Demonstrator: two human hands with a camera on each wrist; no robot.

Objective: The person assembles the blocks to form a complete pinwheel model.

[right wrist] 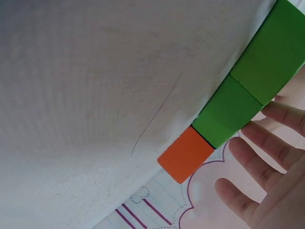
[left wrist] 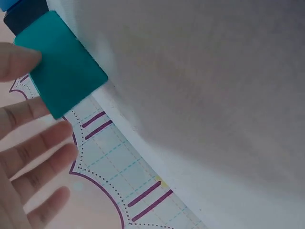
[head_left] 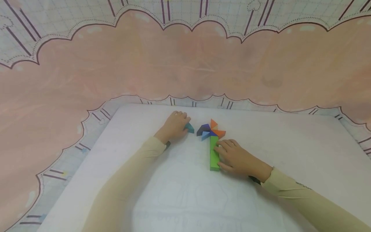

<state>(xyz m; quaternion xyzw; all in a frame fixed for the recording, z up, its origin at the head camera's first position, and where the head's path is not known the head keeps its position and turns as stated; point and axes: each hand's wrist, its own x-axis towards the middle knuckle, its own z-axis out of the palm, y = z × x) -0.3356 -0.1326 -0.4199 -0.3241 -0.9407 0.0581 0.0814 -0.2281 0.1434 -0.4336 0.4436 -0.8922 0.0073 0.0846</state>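
My left hand pinches a teal block between thumb and index finger, just left of a pinwheel-like cluster of blocks. The other left fingers are spread. My right hand touches the right side of two green blocks laid end to end, its fingers loosely extended. Around the cluster's centre are an orange triangle, an orange block, a light blue triangle and a dark block. The right wrist view shows an orange block end beyond the green pair.
A white tabletop lies under both arms. Behind and beside it hangs or spreads a peach cloth with a scalloped, grid-patterned border. Long light sleeves cover both forearms, and each wrist bears a dark strap.
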